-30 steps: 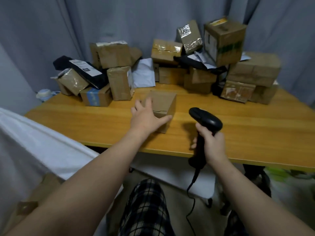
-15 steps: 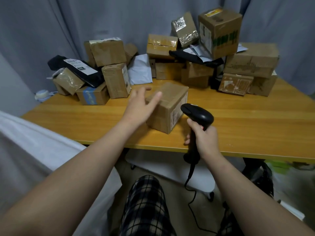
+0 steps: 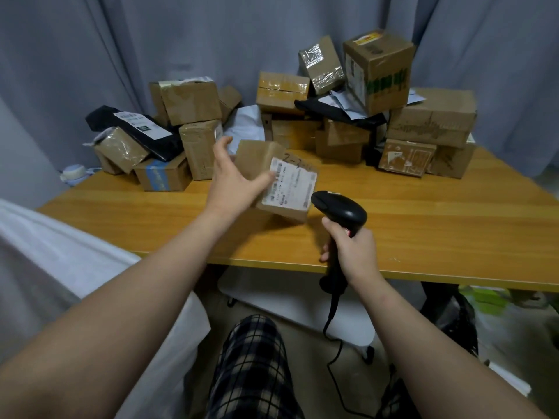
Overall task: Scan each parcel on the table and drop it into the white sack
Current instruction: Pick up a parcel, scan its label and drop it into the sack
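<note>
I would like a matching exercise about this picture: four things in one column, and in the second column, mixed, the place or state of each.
1. scanner
2. labelled box
3. white sack
4. green-printed box

a. on top of the right pile
b. left of the table, lower down
c. tilted, held by the left hand
d. gripped by the right hand

Pairs: 1-d, 2-c, 3-b, 4-a.
</note>
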A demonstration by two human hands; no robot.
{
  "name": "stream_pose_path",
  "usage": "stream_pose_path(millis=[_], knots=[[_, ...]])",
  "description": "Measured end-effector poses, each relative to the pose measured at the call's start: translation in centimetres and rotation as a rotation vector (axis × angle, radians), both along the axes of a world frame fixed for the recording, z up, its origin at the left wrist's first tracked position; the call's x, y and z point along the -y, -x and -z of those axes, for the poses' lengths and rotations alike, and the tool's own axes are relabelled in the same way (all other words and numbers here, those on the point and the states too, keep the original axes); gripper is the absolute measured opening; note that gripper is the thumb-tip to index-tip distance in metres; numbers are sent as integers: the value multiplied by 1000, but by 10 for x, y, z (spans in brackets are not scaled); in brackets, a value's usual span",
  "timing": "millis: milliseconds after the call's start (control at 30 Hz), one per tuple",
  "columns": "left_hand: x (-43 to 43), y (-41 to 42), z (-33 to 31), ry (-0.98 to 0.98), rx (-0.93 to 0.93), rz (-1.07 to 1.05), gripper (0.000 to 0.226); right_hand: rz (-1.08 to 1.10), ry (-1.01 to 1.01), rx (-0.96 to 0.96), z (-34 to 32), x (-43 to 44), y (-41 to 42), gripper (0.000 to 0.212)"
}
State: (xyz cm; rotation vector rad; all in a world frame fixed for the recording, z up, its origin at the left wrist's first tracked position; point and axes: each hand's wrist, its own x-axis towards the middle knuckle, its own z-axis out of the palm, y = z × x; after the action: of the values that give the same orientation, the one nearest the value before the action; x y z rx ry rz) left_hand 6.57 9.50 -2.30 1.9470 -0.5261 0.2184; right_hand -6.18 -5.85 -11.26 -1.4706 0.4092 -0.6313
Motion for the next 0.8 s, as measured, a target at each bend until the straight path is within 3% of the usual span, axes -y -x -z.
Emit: stream_pose_path(millis=[133, 233, 300, 400, 467, 567, 733, 800], knots=[[0, -10, -32, -332, 86, 126, 53, -6, -2, 2, 0, -2, -1, 23], [5, -12, -26, -545, 25, 174, 66, -10, 29, -1, 2, -2, 1, 20], [4, -3, -11, -460, -9, 191, 85, -20, 44, 0, 2, -1, 3, 19], [-1, 9, 23, -154, -131, 186, 121, -31, 65, 15, 2, 0, 4, 17], [-3, 10, 46, -63, -204, 204, 133, -30, 87, 23, 3, 0, 4, 18], [1, 9, 59, 24, -286, 244, 128, -26, 125, 36, 5, -1, 3, 18], [1, -2, 49, 176, -351, 232, 102, 17, 210, 108, -3, 0, 9, 22], [-3, -5, 45, 184, -366, 222, 97, 14, 272, 155, -9, -1, 12, 37]])
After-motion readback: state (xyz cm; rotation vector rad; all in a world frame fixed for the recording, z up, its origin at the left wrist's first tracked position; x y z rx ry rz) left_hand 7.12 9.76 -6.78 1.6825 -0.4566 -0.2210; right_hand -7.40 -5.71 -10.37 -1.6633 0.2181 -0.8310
